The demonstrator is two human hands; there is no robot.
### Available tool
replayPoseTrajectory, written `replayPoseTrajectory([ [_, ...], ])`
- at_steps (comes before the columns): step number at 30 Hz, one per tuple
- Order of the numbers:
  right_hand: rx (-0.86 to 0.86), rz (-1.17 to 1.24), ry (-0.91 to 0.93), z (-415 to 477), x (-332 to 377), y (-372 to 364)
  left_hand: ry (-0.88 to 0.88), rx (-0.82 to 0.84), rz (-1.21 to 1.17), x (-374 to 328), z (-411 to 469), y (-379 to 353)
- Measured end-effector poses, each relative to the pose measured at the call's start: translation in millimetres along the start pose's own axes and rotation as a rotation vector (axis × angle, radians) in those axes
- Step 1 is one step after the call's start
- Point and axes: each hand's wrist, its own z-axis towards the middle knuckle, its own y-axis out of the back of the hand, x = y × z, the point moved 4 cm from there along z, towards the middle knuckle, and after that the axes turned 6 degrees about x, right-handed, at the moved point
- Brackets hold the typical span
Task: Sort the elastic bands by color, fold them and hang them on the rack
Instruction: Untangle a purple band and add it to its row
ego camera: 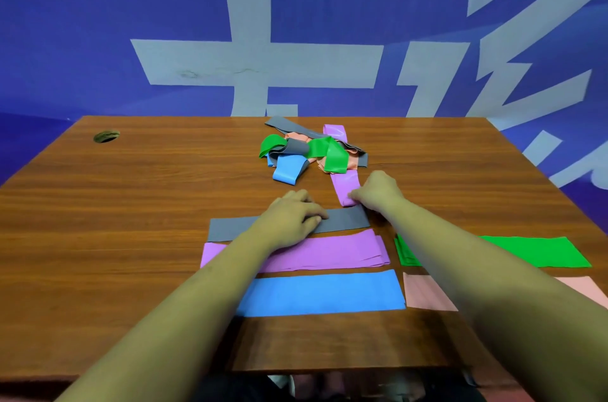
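Observation:
A tangled pile of elastic bands [306, 151] in grey, green, blue, pink and purple lies mid-table. Nearer me, flat folded bands lie in rows: grey [348, 219], purple stack [329, 252], blue [322, 293], green [539, 250] and pink [424, 291]. My left hand [292, 215] rests flat on the grey band, fingers straight. My right hand [375, 191] pinches the near end of a loose purple band [345, 186] that runs back into the pile. My right forearm covers parts of the green and pink bands.
The wooden table [131, 204] has a round cable hole [106, 136] at its far left. A blue wall with large white characters [256, 63] stands right behind the table. No rack is in view.

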Motion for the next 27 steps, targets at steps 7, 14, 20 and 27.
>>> replayPoseTrajectory([
  [7, 0.041, -0.023, -0.052, 10.7, 7.3, -2.8, -0.099, -0.025, 0.012, -2.8, 1.8, -5.5],
  [14, -0.053, 0.539, 0.067, -8.6, 33.4, 40.6, -0.074, 0.058, 0.065, -5.5, 0.2, -2.3],
  [20, -0.087, 0.869, 0.313, -51.9, 73.2, 96.0, -0.008, 0.084, -0.02, -15.0, -0.3, 16.3],
  [27, -0.173, 0.817, 0.472, -80.6, 86.7, 134.5, 0.109, -0.351, -0.459, -38.3, -5.6, 75.3],
])
